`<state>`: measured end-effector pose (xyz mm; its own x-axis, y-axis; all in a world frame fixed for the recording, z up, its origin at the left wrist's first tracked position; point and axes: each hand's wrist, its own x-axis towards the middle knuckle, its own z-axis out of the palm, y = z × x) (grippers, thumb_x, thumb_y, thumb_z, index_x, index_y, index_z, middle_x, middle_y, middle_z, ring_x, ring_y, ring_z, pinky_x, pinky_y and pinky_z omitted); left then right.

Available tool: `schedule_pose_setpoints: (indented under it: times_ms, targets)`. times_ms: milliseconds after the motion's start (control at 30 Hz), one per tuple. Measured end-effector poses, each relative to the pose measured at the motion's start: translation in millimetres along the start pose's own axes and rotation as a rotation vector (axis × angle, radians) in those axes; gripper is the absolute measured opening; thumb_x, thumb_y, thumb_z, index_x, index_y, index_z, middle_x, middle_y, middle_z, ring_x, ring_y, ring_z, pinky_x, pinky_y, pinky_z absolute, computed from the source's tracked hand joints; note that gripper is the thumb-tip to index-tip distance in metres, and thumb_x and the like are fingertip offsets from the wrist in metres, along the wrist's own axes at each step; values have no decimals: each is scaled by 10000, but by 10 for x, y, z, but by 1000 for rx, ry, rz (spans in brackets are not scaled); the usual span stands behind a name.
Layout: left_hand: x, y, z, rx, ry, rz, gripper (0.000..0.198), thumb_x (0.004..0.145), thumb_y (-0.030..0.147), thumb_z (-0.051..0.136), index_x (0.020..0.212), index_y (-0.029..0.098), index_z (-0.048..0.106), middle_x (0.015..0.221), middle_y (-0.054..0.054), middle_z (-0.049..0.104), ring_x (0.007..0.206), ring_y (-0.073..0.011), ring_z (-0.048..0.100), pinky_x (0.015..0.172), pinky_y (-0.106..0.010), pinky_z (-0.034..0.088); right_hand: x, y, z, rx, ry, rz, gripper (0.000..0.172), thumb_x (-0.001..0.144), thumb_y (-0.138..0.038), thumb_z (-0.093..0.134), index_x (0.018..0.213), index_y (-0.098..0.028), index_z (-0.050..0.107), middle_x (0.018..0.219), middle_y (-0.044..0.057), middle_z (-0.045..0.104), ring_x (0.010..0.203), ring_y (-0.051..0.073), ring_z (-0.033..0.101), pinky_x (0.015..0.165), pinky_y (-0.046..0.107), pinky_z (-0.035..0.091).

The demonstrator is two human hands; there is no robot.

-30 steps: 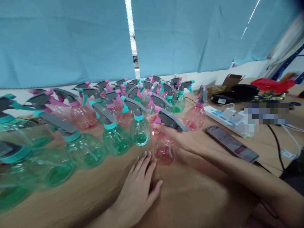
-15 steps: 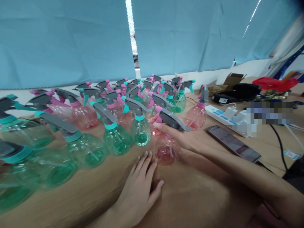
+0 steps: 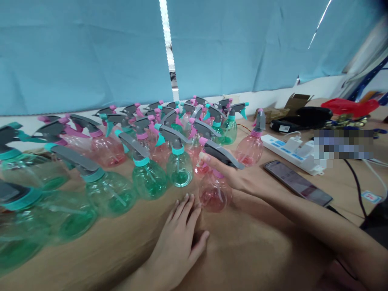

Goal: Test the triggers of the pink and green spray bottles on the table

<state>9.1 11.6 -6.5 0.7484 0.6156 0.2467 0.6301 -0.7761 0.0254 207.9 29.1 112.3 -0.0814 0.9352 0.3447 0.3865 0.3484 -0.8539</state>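
Observation:
My right hand (image 3: 226,169) is closed round the neck and trigger of a clear pink spray bottle (image 3: 214,196) with a grey head and pink nozzle. The bottle is upright on the wooden table, and my curled fingers partly hide its trigger. My left hand (image 3: 178,238) lies palm down on the tabletop, fingers stretched out, its tips close to the base of that bottle. A green spray bottle (image 3: 180,167) with a turquoise collar stands just beyond my left fingertips. Another pink spray bottle (image 3: 250,147) is behind my right hand.
Several more green and pink spray bottles crowd the left and back of the table (image 3: 248,246). On the right are a phone (image 3: 298,184), a white power strip (image 3: 286,149), cables, a black case (image 3: 301,119) and a red bag (image 3: 348,107). A blue curtain (image 3: 100,52) hangs behind.
My right hand's fingers have curled in round the trigger, and the pink bottle has shifted very slightly right. My left hand has stayed in place.

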Motion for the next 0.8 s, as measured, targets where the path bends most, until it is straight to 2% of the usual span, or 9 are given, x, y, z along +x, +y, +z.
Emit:
schedule_pose_setpoints:
  times_ms: [167,367,667,800]
  targets:
    - [-4,-7,3,-31,24,-3,490,918,368,507,1331,110,460,1446,-176,419,1331,-324,387,1028,-525,391,20,24,5,38,-1,11,135,823,-422,605,793,-307,669,741,-16,671,792,235,633,747,390,520]
    - [-6,-13,-6,-27,9,-5,490,920,372,502,1327,101,468,1445,-184,417,1329,-330,386,1027,-526,391,49,101,33,112,-14,-17,114,801,-386,631,858,-303,684,921,-16,715,946,242,644,850,408,514]
    - [-4,-16,0,-29,7,-6,499,925,386,496,1336,105,463,1450,-172,415,1334,-323,381,1035,-521,385,76,190,51,139,-13,-26,163,780,-412,642,897,-312,695,964,-20,724,983,263,652,859,423,528]
    - [8,-6,2,-25,7,-5,511,923,386,504,1339,92,461,1444,-183,418,1332,-329,384,1038,-524,381,47,132,38,119,-1,-18,155,782,-392,650,914,-329,699,940,-26,731,982,280,654,847,445,534]
